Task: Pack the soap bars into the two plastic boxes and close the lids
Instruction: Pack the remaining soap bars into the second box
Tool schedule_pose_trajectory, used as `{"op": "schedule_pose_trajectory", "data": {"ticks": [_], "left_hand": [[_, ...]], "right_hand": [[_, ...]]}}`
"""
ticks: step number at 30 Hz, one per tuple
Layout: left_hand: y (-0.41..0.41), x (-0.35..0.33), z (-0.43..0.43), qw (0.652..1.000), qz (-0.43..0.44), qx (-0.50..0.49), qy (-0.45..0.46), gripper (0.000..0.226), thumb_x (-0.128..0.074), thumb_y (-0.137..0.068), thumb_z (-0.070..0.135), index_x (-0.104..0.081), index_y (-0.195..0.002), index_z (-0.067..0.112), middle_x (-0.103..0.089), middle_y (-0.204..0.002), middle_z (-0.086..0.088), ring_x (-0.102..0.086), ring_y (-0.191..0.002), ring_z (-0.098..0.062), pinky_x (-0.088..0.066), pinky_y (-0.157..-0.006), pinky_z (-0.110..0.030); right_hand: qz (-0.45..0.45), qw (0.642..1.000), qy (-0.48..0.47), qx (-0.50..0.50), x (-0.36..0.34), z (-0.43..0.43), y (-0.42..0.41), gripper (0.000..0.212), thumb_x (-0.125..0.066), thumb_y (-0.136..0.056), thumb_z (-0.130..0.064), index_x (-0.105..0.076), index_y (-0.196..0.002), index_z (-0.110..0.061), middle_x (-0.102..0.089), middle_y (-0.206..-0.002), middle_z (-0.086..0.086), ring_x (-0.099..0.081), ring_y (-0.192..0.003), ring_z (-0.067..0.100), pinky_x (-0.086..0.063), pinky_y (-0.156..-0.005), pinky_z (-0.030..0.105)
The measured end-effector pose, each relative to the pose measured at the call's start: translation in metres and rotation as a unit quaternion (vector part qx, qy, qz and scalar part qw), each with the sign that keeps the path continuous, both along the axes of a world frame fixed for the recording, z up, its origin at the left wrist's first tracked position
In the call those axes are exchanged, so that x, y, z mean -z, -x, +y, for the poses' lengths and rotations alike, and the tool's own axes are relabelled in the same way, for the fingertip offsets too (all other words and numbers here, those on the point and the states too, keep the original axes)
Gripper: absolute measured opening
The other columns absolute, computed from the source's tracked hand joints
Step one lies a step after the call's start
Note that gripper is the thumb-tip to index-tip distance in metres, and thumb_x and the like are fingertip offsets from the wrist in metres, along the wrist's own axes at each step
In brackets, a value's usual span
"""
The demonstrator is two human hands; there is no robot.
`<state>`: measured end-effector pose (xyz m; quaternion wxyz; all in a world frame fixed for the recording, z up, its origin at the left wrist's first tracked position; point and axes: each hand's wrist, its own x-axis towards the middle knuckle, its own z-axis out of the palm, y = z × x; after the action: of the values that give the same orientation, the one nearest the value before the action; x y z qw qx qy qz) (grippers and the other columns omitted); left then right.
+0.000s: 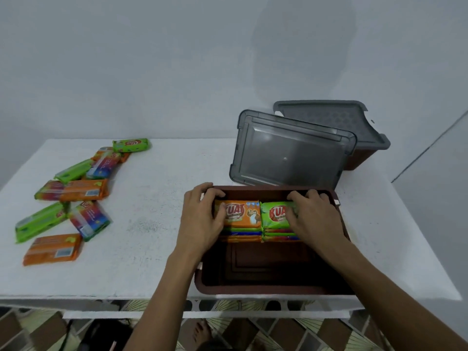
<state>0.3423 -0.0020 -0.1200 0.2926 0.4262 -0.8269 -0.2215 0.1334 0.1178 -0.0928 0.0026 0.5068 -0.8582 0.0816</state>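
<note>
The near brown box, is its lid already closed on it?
No, the near brown box is open on top, with soap bars showing inside, and a grey lid sits behind it.

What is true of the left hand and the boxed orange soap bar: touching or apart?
Touching. Head view: left hand fingers curl over the end of the orange soap bar.

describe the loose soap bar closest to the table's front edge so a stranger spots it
On the white table, left of the open brown box, loose soap bars lie scattered. Take the orange bar at the near end, closest to the table's front edge. Its nearest neighbours are a green bar and a multicoloured bar; other orange bars lie farther back.
</note>
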Motion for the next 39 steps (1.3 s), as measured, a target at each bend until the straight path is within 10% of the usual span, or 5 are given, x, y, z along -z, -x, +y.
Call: {"op": "schedule_pose_trajectory", "data": {"ticks": [10, 27, 39], "left_hand": [[-0.084, 0.01, -0.087, 1.0, 0.001, -0.008, -0.03, 0.02, -0.058, -0.094, 0.03, -0.062, -0.113, 0.026, -0.058, -0.117, 0.013, -0.054, -0.107, -0.005, -0.037, -0.089, -0.016], [-0.195, 0.042, -0.316, 0.964, -0.177, -0.185, -0.065, 0.053, -0.06, -0.085, 0.055, -0.052, -0.126, 0.021, -0.055, -0.127, -0.007, -0.052, -0.114, -0.03, -0.046, -0.091, -0.045], [-0.188, 0.051, -0.331, 0.968, -0.176, -0.173, -0.038, 0.06, -0.065, -0.077, 0.05, -0.044, -0.13, 0.032, -0.061, -0.116, -0.006, -0.057, -0.1, -0.028, -0.048, -0.075, -0.038]], "right_hand": [[-0.13, 0.957, 0.158, -0.207, -0.029, -0.164, -0.077, 0.035, -0.054, -0.094, -0.027, -0.056, -0.128, -0.018, -0.063, -0.114, 0.008, -0.058, -0.104, 0.022, -0.044, -0.087, 0.027], [-0.174, 0.925, -0.069, -0.331, 0.045, -0.475, -0.199, 0.051, -0.058, -0.089, -0.02, -0.039, -0.137, -0.024, -0.059, -0.117, 0.013, -0.055, -0.106, 0.031, -0.038, -0.073, 0.032], [-0.156, 0.924, -0.131, -0.324, 0.062, -0.502, -0.206, 0.075, -0.072, -0.076, -0.028, -0.028, -0.137, -0.039, -0.043, -0.111, 0.007, -0.047, -0.094, 0.024, -0.047, -0.081, 0.037]]}}
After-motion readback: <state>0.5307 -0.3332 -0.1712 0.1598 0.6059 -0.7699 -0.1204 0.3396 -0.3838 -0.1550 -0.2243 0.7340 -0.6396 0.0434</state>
